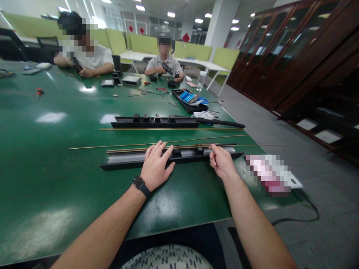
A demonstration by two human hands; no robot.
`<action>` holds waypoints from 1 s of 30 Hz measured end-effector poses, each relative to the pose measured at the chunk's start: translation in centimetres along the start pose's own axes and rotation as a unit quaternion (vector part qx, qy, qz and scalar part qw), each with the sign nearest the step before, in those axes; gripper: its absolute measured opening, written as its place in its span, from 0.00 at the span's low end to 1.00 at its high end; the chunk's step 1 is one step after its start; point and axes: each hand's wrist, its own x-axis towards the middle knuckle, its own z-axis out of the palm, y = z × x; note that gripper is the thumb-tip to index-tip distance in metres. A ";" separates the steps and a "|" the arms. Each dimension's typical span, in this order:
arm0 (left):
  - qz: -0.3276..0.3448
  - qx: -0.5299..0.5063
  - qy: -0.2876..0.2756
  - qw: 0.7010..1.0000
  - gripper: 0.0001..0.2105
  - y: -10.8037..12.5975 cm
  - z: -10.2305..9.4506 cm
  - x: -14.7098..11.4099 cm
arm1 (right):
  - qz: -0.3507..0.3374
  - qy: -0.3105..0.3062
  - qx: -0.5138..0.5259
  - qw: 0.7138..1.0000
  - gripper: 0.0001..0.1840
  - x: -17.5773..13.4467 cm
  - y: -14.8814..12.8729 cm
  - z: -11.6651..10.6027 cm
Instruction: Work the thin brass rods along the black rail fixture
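Note:
A long black rail (129, 158) with a pale inner strip lies across the table in front of me. My left hand (157, 164) rests over its middle, fingers spread and open, with a dark watch on the wrist. At the rail's right part, my right hand (223, 161) is closed in a pinch on a thin brass rod (252, 145) that sticks out to the right. Small black blocks (199, 150) sit in the rail between my hands. Along its far edge run thin brass strips (126, 150). Another brass rod (92, 147) lies at a slant just behind.
Farther back lie a second black rail (157, 123) with several blocks and another brass rod (171, 129). Beyond are a black tray (190, 108) with blue packets and white gloves (207, 114). A pink-and-white object (269, 175) stands at the right edge. Two people work across the green table (70, 201).

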 end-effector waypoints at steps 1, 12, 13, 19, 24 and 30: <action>0.000 0.000 0.000 1.000 0.25 0.0 0.0 0.0 | 0.000 -0.006 -0.008 1.000 0.21 0.0 0.0 0.0; 0.004 0.002 0.000 1.000 0.25 -0.1 0.1 0.0 | 0.002 0.002 0.002 1.000 0.21 0.2 0.1 -0.1; 0.004 0.002 0.000 1.000 0.25 -0.1 0.1 0.0 | 0.002 -0.003 -0.002 1.000 0.21 0.2 0.1 -0.1; 0.002 0.008 -0.003 1.000 0.26 -0.1 0.1 0.0 | 0.007 -0.003 -0.004 1.000 0.21 0.1 0.1 -0.1; 0.003 0.003 0.000 1.000 0.25 -0.1 0.1 0.0 | 0.004 -0.005 -0.004 1.000 0.21 0.0 0.0 0.1; 0.001 -0.001 -0.002 1.000 0.25 -0.1 0.1 -0.1 | 0.008 -0.002 -0.004 1.000 0.21 0.1 0.1 0.0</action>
